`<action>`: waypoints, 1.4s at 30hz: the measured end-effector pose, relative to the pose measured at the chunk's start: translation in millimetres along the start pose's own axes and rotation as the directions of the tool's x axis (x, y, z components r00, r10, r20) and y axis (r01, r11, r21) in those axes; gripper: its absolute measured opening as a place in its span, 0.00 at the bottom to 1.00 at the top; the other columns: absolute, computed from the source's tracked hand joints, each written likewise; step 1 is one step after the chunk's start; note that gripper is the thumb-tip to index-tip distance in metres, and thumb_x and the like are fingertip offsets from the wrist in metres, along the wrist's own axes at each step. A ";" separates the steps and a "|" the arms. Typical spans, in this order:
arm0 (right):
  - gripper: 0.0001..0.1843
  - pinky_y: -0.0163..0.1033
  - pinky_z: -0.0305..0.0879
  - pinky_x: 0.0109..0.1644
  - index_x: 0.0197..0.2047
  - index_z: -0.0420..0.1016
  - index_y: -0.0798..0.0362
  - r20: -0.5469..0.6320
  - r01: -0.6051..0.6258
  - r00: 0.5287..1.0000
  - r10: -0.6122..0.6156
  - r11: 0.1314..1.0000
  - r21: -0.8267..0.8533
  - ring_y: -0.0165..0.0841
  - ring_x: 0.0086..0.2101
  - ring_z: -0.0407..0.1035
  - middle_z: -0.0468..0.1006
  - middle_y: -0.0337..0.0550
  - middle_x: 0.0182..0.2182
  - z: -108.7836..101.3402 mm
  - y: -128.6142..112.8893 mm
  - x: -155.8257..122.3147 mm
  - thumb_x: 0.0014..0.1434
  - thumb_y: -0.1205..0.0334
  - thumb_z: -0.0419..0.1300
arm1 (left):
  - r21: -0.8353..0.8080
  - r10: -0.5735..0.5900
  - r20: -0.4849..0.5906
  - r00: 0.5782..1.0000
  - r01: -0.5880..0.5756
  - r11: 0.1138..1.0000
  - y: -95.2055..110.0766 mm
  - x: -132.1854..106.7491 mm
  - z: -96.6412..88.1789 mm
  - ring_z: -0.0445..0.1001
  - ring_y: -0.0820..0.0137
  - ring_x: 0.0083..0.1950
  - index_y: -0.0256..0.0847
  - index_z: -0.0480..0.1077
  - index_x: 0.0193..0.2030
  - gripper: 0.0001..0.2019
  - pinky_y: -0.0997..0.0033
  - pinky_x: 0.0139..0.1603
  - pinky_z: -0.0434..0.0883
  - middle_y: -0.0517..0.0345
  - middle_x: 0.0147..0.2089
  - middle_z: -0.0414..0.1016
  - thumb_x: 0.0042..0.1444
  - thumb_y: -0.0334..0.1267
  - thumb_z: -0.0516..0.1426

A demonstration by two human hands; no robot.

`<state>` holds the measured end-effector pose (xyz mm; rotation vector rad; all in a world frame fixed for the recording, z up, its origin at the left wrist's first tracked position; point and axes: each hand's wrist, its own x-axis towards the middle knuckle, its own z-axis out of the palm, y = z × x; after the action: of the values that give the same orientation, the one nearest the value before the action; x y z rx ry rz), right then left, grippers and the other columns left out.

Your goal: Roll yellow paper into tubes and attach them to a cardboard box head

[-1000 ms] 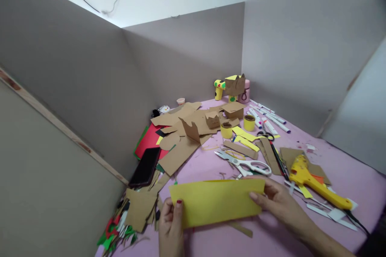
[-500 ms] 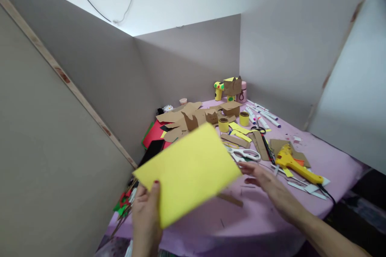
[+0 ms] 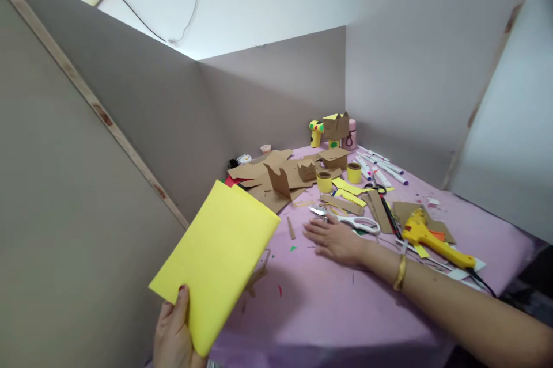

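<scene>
My left hand [image 3: 173,333] grips the near corner of a yellow paper sheet [image 3: 216,258] and holds it up above the left side of the pink table [image 3: 328,304]. My right hand [image 3: 334,239] lies flat on the table with its fingers stretched out, holding nothing. A gold bangle [image 3: 401,272] sits on that wrist. White-handled scissors [image 3: 356,222] lie just beyond the right hand's fingers. A thin brown cardboard strip [image 3: 291,227] lies to the left of the fingertips.
Brown cardboard cutouts [image 3: 276,175] are heaped at the back left. Yellow paper-covered cups [image 3: 324,181] and marker pens [image 3: 380,164] stand behind the scissors. A yellow glue gun [image 3: 432,238] lies at the right. Grey partition boards [image 3: 129,126] wall in the table.
My right hand let go of the yellow sheet and moved flat onto the table near the scissors. My left hand carried the sheet up and to the left.
</scene>
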<state>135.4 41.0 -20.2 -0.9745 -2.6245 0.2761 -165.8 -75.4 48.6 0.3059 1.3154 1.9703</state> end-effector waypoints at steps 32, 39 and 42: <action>0.18 0.44 0.73 0.41 0.44 0.75 0.48 -0.053 0.039 0.753 0.656 0.035 0.999 0.41 0.38 0.76 0.82 0.46 0.40 -31.7 -29.8 -38.8 0.50 0.55 0.68 | 0.247 -0.238 0.612 0.754 0.103 0.964 -86.2 -17.7 50.2 0.77 0.62 0.45 0.41 0.62 0.52 0.22 0.65 0.43 0.72 0.47 0.49 0.76 0.52 0.42 0.61; 0.16 0.45 0.73 0.42 0.41 0.76 0.48 -0.021 -0.049 0.738 0.675 0.084 0.995 0.42 0.38 0.76 0.82 0.47 0.39 -28.4 -29.7 -52.7 0.49 0.53 0.68 | 0.252 -0.137 0.615 0.776 -0.029 0.967 -75.8 -21.6 58.9 0.77 0.64 0.42 0.41 0.65 0.44 0.14 0.70 0.39 0.72 0.53 0.41 0.78 0.54 0.44 0.60; 0.19 0.47 0.74 0.41 0.41 0.75 0.48 0.012 -0.078 0.734 0.679 0.067 0.995 0.44 0.38 0.77 0.82 0.48 0.38 -23.5 -30.3 -54.3 0.46 0.52 0.69 | 0.240 -0.160 0.603 0.781 0.013 0.971 -75.8 -27.7 63.2 0.77 0.65 0.40 0.41 0.66 0.41 0.12 0.69 0.39 0.72 0.53 0.41 0.78 0.54 0.44 0.59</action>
<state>164.7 -15.9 -2.3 -0.9810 -1.0569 1.4506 -77.5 -34.8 16.0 0.9060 1.0745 1.4429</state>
